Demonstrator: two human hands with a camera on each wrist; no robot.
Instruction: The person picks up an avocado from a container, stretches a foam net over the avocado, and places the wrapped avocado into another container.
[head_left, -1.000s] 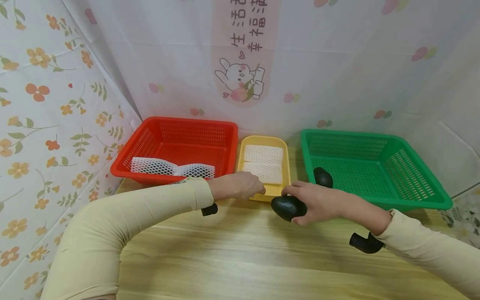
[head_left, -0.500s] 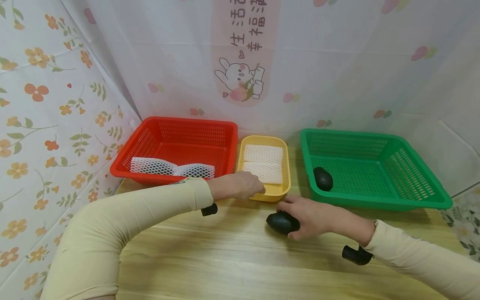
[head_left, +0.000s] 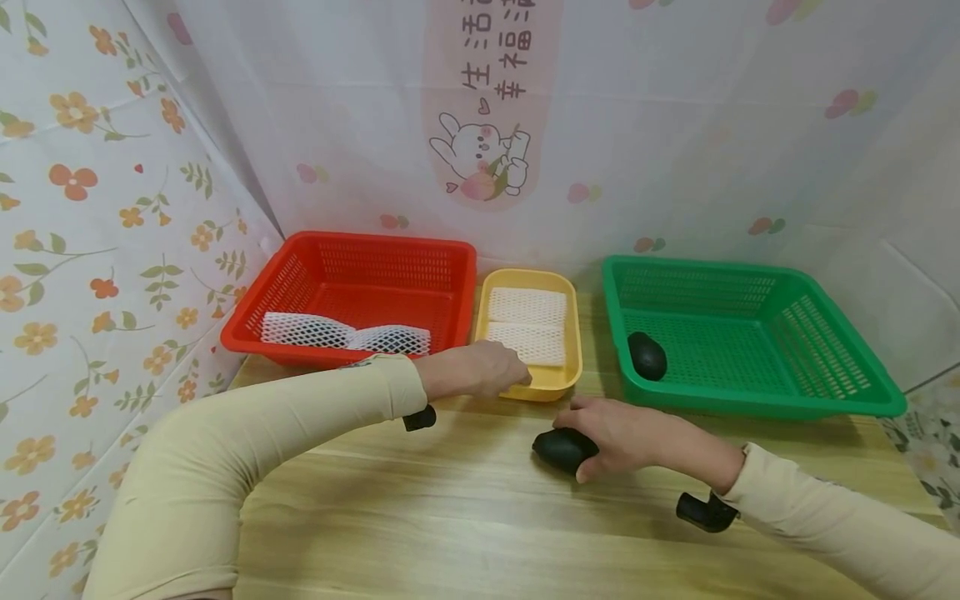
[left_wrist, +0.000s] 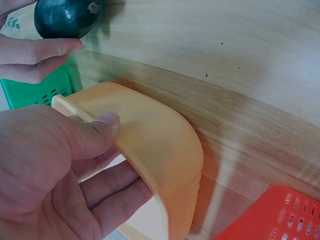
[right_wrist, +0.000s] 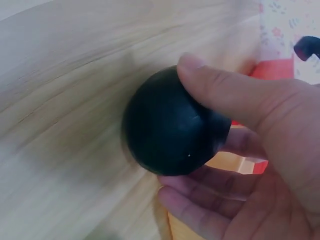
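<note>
Right hand [head_left: 618, 436] grips a dark avocado [head_left: 565, 451] low at the worktop [head_left: 420, 517], just in front of the yellow tray [head_left: 543, 391] whose rim the left hand [head_left: 480, 371] pinches; an even, light hold should stop the fruit rolling or bruising

In the head view, your left hand [head_left: 480, 372] hides the near left corner of the yellow tray [head_left: 546, 378] and a little of the white netting [head_left: 534, 342] in it, your right hand [head_left: 626, 433] covers one end of the dark fruit [head_left: 561, 451], and the printed writing [head_left: 495, 50] runs off the top edge. In the left wrist view, the top edge crops the dark fruit, and most of the red basket [left_wrist: 272, 215] lies out of frame at lower right. In the right wrist view, your right hand overlaps the dark fruit, whose surface detail is blurred.
</note>
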